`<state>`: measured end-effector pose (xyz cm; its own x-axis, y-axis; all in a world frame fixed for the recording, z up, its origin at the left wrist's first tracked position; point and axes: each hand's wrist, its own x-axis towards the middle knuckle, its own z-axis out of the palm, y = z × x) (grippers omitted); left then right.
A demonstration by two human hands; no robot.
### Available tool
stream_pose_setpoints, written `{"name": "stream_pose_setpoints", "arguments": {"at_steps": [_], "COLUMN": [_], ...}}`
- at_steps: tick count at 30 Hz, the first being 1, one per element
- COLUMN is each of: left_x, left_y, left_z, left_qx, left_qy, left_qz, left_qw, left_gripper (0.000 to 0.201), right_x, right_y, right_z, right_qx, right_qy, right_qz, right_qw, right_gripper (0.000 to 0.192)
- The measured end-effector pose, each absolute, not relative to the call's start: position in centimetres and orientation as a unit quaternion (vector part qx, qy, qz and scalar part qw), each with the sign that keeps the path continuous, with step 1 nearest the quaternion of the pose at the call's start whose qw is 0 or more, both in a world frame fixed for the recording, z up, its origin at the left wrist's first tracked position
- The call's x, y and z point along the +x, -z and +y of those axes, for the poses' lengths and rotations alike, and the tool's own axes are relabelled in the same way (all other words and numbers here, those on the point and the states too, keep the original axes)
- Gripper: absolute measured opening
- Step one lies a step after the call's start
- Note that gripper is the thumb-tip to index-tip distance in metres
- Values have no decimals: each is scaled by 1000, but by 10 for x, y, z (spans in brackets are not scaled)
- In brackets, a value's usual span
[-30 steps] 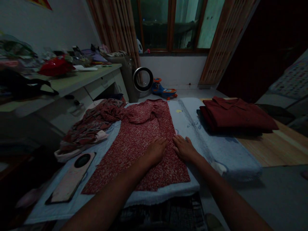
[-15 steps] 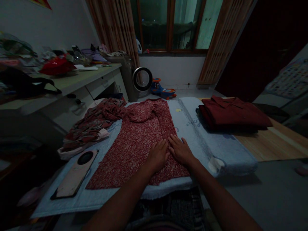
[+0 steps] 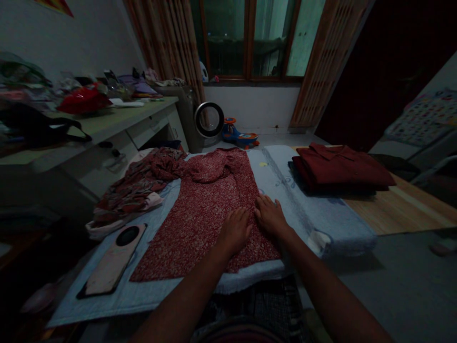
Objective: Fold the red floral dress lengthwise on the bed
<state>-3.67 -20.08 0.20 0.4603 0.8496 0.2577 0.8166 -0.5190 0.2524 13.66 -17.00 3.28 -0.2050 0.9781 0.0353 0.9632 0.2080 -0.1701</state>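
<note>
Both hands flat on red dress, L hand, R hand

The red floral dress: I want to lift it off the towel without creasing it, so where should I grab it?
Probably the near hem of the dress, coming from the near side. It lies flat, with that edge free on the towel, just below the left hand and right hand.

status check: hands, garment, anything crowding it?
Left hand and right hand flat, open, side by side on the red floral garment. Garment spread on the pale blanket. Phone and crumpled clothes lie left of it.
</note>
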Motion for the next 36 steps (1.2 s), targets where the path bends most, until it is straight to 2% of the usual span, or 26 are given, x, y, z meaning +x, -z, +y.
{"name": "stream_pose_setpoints", "arguments": {"at_steps": [4,10,21,24,28,36], "left_x": [-39,-40,-40,-40,-39,-39], "left_y": [-4,-5,-12,-12,-10,-9], "left_z": [-201,-201,-204,-204,-203,-204], "left_qx": [856,854,857,855,853,849], "left_qy": [-211,-235,-228,-226,-232,-231], "left_qz": [468,458,458,462,463,471], "left_qw": [59,69,66,66,68,56], "left_gripper": [34,25,20,19,23,22], "right_x": [124,123,141,139,131,127], "right_y": [-32,-12,-20,-26,-24,-9], "right_z": [-156,-151,-159,-168,-184,-197], "right_qx": [-582,-586,-634,-647,-600,-564], "right_qy": [-71,-53,-43,-28,-35,-60], "right_qz": [-807,-803,-769,-758,-790,-814], "right_qw": [74,90,69,77,117,124], "right_gripper": [56,54,55,51,51,51]}}
